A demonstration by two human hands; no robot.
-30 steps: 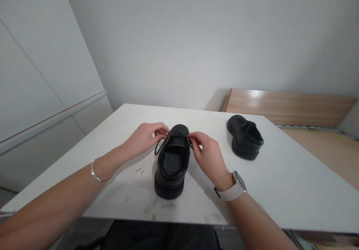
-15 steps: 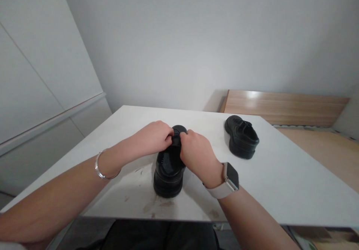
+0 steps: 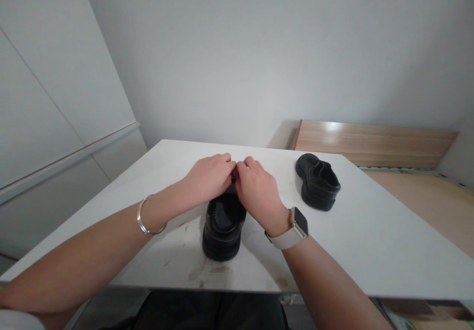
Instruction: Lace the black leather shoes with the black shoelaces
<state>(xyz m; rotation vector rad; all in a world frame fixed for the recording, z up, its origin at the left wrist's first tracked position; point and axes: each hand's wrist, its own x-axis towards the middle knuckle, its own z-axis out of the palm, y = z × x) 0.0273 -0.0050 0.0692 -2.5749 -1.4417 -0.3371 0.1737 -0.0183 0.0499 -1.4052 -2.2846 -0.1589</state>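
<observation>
A black lace-up shoe [image 3: 222, 238] stands on the white table in front of me, its heel toward me and its opening facing up. Over its lacing, my left hand [image 3: 214, 174] is closed in a pinch from the left side. My right hand [image 3: 257, 187] pinches from the right, its fingertips meeting those of the left. Both seem to grip the shoe's black lace, which the fingers mostly hide along with the toe. The matching black shoe [image 3: 318, 184] rests apart, farther back on the right, with its lace showing on top.
The white table [image 3: 370, 251] has dark smudges near its front edge. Behind it rises a grey wall, with white panelling [image 3: 48, 93] on the left. A wooden headboard [image 3: 374, 142] and a pale bed board [image 3: 425, 197] lie beyond the table's right edge.
My hands have come together over the shoe's lacing, the left moving right and slightly up, the right a little up. Both shoes stay in place.
</observation>
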